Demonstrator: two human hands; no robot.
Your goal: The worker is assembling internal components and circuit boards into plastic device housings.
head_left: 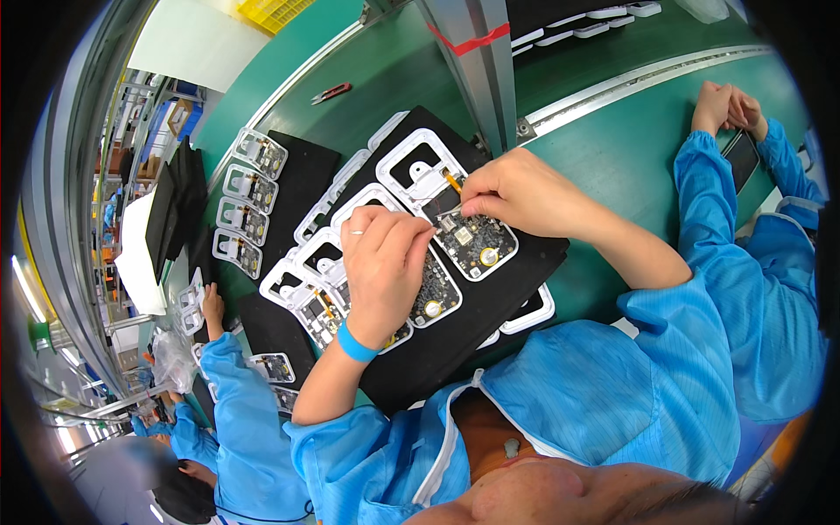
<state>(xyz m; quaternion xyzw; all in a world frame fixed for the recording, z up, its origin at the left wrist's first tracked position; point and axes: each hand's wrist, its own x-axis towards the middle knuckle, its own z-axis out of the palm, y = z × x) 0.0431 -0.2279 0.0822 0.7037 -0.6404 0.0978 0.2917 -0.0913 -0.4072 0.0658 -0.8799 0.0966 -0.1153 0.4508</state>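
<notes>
- The circuit board [477, 234] lay in its white plastic frame [423, 189] on a black sheet [503, 302] over the green worktop [604, 166].
- The right hand [516, 194] pinched what looked like a thin pale wire [448, 213], likely limp and easily snapped.
- The left hand [382, 258] had its fingertips together beside it; anything between them was hidden.
- Board and frame seemed light and stiff, the components fragile; the smooth rim looked the safest hold.

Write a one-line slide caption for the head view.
Left hand and right hand work at a circuit board in a white frame on a black mat.
</notes>
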